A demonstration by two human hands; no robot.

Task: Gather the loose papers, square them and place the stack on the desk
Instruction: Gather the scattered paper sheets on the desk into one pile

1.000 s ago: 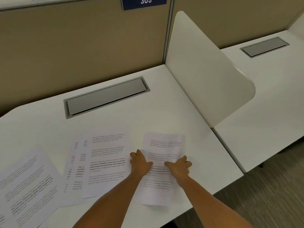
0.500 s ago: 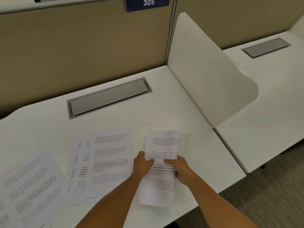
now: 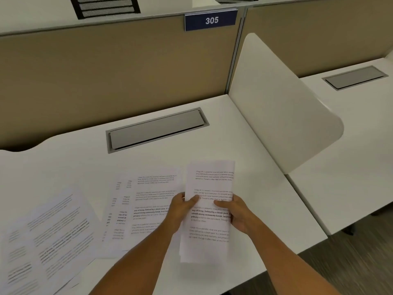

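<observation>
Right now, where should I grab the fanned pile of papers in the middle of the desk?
Probably by its right long edge, coming from the right. The fanned pile lies flat on the desk, its sheets staggered leftward, so that side offers the most squared edge. It also sits nearest the left hand, which, with the right hand, holds the lifted papers.

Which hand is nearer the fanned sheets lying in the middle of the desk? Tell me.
Left. The left hand grips the held paper right above the fanned sheets; the right hand is on the paper's far edge.
</observation>
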